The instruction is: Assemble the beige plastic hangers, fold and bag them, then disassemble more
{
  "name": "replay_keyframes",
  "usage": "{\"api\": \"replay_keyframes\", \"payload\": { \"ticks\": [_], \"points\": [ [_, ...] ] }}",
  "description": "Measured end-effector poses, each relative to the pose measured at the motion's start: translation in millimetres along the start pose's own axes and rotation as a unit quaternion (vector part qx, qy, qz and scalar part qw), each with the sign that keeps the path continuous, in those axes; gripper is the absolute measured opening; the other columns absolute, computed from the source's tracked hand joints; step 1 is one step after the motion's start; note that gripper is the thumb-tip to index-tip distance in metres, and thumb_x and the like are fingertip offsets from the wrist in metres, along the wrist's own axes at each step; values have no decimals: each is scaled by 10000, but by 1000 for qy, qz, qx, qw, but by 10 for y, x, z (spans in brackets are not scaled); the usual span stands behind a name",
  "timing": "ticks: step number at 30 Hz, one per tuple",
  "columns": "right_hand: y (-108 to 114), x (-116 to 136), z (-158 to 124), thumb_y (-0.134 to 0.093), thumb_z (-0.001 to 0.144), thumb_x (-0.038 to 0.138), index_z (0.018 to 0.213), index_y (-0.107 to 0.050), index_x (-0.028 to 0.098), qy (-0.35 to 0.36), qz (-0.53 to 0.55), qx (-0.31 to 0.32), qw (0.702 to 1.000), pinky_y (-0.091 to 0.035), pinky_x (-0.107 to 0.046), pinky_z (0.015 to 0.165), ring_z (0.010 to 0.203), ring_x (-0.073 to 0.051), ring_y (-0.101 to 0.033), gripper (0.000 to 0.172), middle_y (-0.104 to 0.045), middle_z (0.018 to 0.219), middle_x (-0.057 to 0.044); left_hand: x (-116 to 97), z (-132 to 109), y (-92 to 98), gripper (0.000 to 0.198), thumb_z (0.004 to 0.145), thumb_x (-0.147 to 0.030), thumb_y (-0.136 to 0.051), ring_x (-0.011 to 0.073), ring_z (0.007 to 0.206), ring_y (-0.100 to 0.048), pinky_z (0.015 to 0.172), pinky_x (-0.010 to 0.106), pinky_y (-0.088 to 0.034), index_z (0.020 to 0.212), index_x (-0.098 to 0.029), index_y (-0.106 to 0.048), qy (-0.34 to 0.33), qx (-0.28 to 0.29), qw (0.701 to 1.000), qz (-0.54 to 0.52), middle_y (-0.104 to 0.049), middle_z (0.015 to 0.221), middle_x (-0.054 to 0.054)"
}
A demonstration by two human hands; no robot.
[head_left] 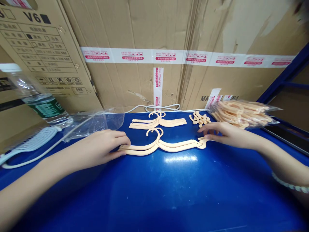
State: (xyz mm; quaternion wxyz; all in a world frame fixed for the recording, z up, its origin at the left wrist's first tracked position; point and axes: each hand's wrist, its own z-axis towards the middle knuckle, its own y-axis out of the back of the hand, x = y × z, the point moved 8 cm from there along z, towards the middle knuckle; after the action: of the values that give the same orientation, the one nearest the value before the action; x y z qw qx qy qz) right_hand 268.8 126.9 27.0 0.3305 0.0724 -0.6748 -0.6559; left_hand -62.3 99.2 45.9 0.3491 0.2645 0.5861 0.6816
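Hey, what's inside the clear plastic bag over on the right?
The bag holds a heap of cream hanger pieces. Lower ones are covered by the top layer, so their number is unclear.

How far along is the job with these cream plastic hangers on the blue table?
Looks done: one small stack of cream plastic hangers lies at the back. In hand: the left hand and right hand touch the ends of a nearer hanger stack. Left, it seems: loose cream hook pieces and a clear bag of cream parts.
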Motion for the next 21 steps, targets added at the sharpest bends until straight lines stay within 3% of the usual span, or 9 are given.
{"api": "replay_keyframes", "payload": {
  "ticks": [4, 7, 10, 16, 21],
  "points": [
    [65, -64, 19, -454, 951, 423, 1145, -638, 175, 3, -20, -65, 998, -535, -424, 811, 999, -285, -660, 365, -694, 1149, -120, 47, 29, 79, 328, 955, -439, -434, 250, 885, -659, 774, 362, -505, 1038, -201, -644, 29, -27, 998, 42, -676, 1016, 83],
    [56, -86, 45, -440, 958, 422, 1135, -638, 172, -6, -33, -85, 996, -530, -428, 808, 981, -279, -661, 365, -697, 1139, -120, 79, 41, 118, 360, 970, -391, -363, 267, 920, -649, 803, 397, -507, 1042, -174, -642, 41, -49, 996, 63, -669, 1039, 105],
    [33, -37, 69, -458, 951, 435, 1116, -640, 189, -4, -27, -96, 995, -532, -412, 786, 933, -261, -664, 348, -705, 1097, -105, 115, 51, 77, 369, 972, -345, -341, 281, 967, -629, 835, 422, -505, 1079, -142, -630, 45, -50, 995, 72, -664, 1066, 130],
    [43, 96, 96, -467, 938, 451, 1061, -660, 209, 23, -44, -132, 990, -520, -424, 824, 966, -272, -640, 333, -695, 1050, -106, 180, 63, 40, 296, 941, -284, -411, 310, 1073, -554, 935, 494, -454, 1066, -149, -643, 51, -116, 985, 114, -680, 1102, 128],
    [45, 57, 172, -482, 935, 440, 1182, -600, 207, 42, -51, -178, 982, -476, -491, 938, 1099, -306, -591, 359, -648, 1171, -134, 225, 97, -25, 296, 913, -193, -404, 310, 1095, -530, 908, 489, -466, 1062, -163, -658, 54, -126, 984, 116, -675, 1180, 117]
  ]
}}
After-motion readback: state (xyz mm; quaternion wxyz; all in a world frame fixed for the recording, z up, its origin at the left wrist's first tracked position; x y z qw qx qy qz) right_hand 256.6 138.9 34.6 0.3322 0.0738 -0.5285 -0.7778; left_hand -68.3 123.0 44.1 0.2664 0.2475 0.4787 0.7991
